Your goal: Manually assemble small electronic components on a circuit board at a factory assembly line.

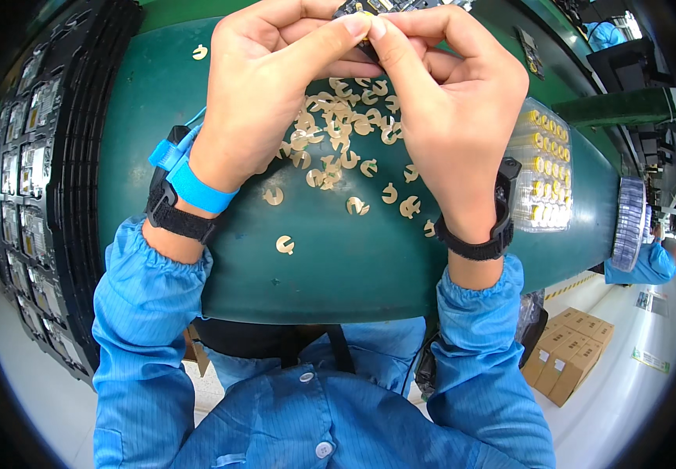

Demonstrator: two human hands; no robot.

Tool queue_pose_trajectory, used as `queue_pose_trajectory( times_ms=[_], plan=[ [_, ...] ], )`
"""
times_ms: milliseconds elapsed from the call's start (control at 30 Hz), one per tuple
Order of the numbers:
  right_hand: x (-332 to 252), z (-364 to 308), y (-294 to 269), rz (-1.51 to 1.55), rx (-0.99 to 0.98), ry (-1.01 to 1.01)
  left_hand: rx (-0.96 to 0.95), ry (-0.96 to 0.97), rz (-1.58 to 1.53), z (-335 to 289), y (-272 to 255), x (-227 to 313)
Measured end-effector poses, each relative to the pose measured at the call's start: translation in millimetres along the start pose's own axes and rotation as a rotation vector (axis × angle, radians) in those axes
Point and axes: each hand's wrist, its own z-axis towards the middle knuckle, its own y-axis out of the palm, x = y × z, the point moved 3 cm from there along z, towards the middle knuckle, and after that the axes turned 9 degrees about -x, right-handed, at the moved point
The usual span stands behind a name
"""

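Note:
My left hand [263, 94] and my right hand [459, 102] meet at the top of the view. Thumbs and fingers of both are closed on a small black electronic part [369, 48], and the thumb tips press together on it. A bit of yellow shows by the thumb tips; most of the part is hidden by my fingers. On the green tabletop [314, 273] below them lies a loose scatter of thin, cream-coloured notched discs [338, 117]. A single notched disc [285, 245] lies nearer to me, and another rests at the far left.
Stacked black trays [41, 180] with electronic parts in their pockets rise along the left side. Right of my right wrist stands a clear plastic tray [521, 205] of yellow round parts. Cardboard boxes [568, 352] sit on the floor at right. A person's blue sleeve [641, 264] shows farther right.

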Motion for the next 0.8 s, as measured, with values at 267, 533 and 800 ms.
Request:
queue_pose_trajectory(
  times_ms=[267,533,800],
  plan=[
    [4,1,-7,0.060,-0.053,0.045,0.049,0.010,0.003,0,0,-1],
    [-10,7,-6,-0.130,-0.056,-0.164,0.071,0.023,0.019,0,-3,-3],
    [-10,-2,8,-0.312,0.113,-0.156,0.063,0.024,0.027,0,-2,-2]
  ],
)
